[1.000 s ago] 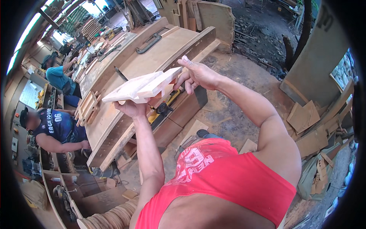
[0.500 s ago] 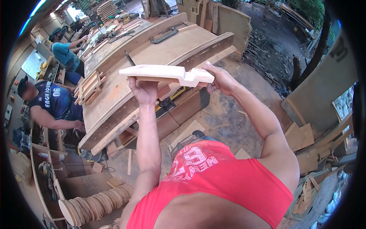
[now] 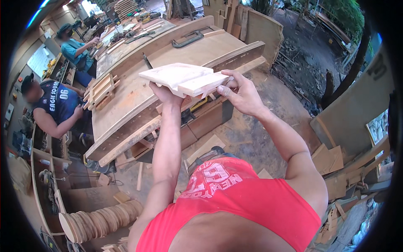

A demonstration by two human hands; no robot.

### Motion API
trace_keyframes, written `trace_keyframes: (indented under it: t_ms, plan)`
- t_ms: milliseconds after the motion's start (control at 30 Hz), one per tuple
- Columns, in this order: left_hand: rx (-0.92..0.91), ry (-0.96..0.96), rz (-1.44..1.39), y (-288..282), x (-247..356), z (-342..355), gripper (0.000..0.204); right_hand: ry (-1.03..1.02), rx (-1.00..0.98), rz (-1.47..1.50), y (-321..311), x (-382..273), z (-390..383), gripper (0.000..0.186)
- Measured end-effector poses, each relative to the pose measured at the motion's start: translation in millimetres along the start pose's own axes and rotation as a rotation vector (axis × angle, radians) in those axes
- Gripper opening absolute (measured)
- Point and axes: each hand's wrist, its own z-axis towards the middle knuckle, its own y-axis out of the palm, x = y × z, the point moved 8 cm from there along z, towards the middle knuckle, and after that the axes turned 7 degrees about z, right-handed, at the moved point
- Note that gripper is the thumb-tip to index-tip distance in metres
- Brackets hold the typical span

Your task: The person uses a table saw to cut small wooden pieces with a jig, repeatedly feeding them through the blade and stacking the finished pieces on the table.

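Both my hands hold a pale, shaped wooden piece (image 3: 178, 74) up in front of me, above the near edge of the workbench. It has a broad flat part toward the left and a narrower stepped part toward the right. My left hand (image 3: 168, 93) grips it from below, some fingers hidden under the wood. My right hand (image 3: 241, 91) pinches its right end, thumb at the near side and fingers on the top edge. The workbench (image 3: 193, 52) beneath has raised curved wooden rails.
A C-clamp (image 3: 189, 38) lies at the bench's far side, a slatted wooden frame (image 3: 102, 90) at its left. Two people, one in a dark jersey (image 3: 58, 98) and one in a teal shirt (image 3: 75, 52), are at left. Stacked round wooden discs (image 3: 100, 220) sit lower left; boards (image 3: 329, 161) lean at right.
The wooden piece has been tilted so that its broad upper face shows, where mostly its edge showed before. The person in the dark jersey has drawn an arm in toward the body.
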Motion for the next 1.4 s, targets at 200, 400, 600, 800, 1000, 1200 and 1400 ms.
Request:
trace_keyframes:
  t_ms: [200,400,600,800,1000,1200,1400]
  plan:
    - [-0.009,0.084,0.041,10.2,6.1,9.3,0.065,0.136,-0.05,0.116,10.6,61.3,1.3,0.073]
    - [-0.451,0.139,0.309,31.6,30.7,1.5,0.084,0.065,-0.169,0.573,29.2,120.0,25.6,0.115]
    - [-0.523,0.249,0.532,79.7,55.2,-14.5,0.124,0.208,-0.252,0.619,49.0,146.5,41.2,0.112]
    - [-0.601,0.285,0.537,88.7,60.6,-26.2,0.119,0.26,-0.286,0.587,65.1,153.6,47.5,0.104]
    - [-0.545,0.29,0.6,82.8,66.8,-24.2,0.118,0.284,-0.311,0.596,79.7,161.7,47.4,0.103]
    - [-0.405,0.264,0.729,79.3,74.2,-7.3,0.113,0.237,-0.332,0.564,84.9,156.0,42.3,0.099]
    - [-0.291,0.173,0.756,65.5,81.2,15.1,0.099,0.347,-0.319,0.591,86.6,129.2,38.5,0.101]
